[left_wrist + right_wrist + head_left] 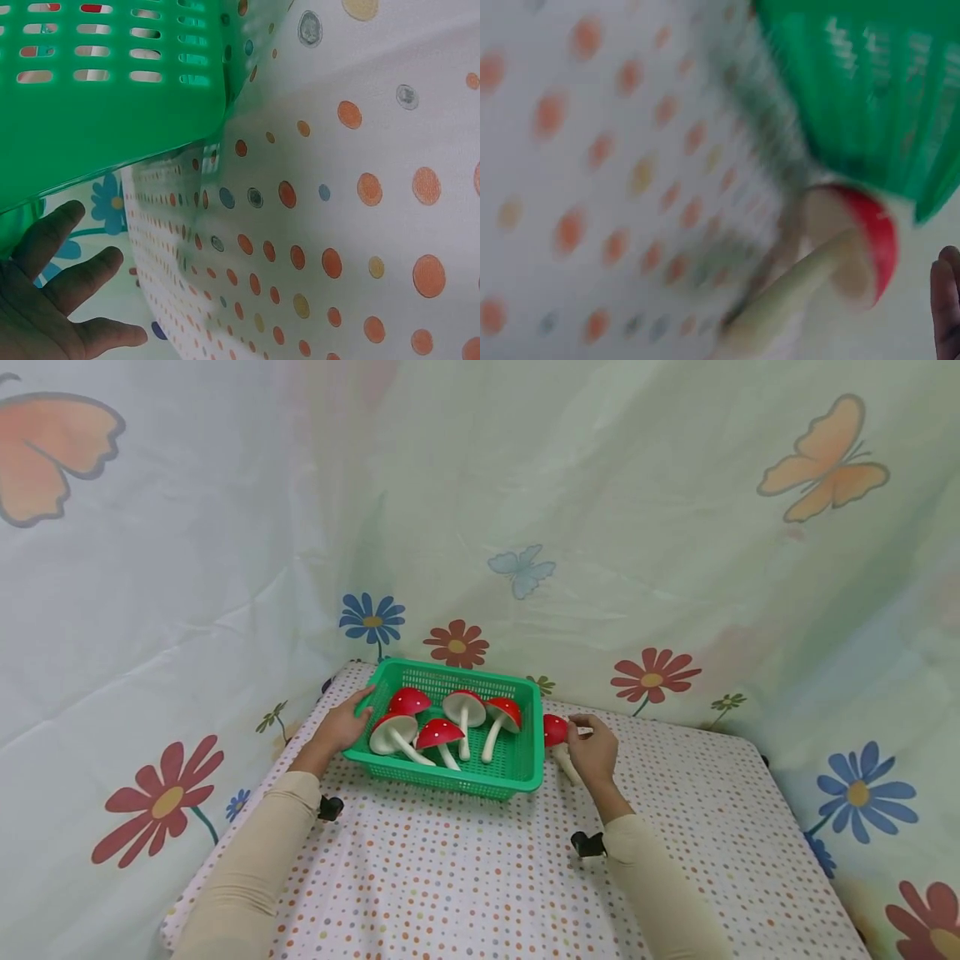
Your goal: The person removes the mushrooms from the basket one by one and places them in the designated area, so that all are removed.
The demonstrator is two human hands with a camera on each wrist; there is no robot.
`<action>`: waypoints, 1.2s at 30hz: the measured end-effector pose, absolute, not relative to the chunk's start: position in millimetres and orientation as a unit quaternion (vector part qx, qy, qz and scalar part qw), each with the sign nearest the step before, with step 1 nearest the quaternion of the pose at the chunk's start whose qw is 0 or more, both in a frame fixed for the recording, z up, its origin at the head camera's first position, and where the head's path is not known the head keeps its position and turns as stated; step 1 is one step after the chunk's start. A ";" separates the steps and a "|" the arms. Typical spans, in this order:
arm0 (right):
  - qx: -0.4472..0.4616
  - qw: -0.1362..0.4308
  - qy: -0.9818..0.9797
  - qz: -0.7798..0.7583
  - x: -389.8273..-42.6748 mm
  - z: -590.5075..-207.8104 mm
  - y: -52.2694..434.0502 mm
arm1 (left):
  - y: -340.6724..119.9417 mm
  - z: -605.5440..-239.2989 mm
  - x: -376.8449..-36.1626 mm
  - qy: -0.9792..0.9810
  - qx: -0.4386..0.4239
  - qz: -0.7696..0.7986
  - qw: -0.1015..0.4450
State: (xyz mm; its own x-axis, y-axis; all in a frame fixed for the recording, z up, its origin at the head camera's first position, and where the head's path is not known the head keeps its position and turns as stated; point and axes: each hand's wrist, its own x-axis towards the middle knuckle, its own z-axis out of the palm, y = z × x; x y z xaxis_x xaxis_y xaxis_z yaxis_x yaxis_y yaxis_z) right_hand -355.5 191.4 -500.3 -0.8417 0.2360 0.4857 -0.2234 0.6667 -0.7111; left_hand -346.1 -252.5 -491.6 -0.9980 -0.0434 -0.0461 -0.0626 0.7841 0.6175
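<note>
left hand [343, 727] fingers spread at the green basket [534, 735], right hand [596, 750] visible fingers together beside the mushroom [556, 732] just outside it; looks light, firm, slick-capped, so the stem [791, 296] should grip best

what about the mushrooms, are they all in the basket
No, one mushroom is outside the basket, beside the right hand.

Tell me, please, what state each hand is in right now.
Left hand: open, at the green basket.
Right hand: at the red-capped mushroom outside the basket; cannot tell whether holding it.
</note>
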 end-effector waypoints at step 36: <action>0.164 -0.049 -0.867 0.469 -370.4 -497.5 49.6 | -255.0 -493.5 -350.3 0.947 -0.032 0.320 0.020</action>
State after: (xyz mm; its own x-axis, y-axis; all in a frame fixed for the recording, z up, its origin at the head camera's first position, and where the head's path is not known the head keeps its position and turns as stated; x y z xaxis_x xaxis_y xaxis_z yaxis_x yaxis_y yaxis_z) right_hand -370.4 49.6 -497.5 -0.9415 -0.3300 0.0687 -0.2382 0.5070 -0.8283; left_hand -350.3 -255.0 -493.5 -0.9972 -0.0471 -0.0576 -0.0724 0.7938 0.6039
